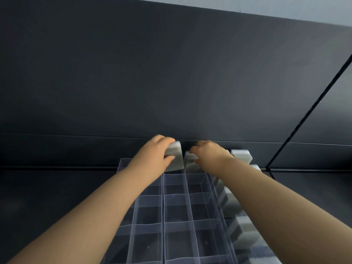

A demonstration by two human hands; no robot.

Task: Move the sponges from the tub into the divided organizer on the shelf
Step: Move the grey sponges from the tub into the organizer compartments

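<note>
Sponges [176, 161] half-hidden under hands [152, 151]; organizer [163, 206] cropped below

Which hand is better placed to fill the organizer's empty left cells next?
Left, probably: the left hand, holding a sponge, is over that side; the right hand is beside the filled right column.

Organizer [164, 206]: we see clear, glossy plastic.
Sponges [176, 159]: white matt foam, at 12 o'clock.
Shelf [47, 187]: dark, smooth, matt, we find.

2 bare forearms [99, 212], left hand [152, 151], right hand [210, 153]
</note>
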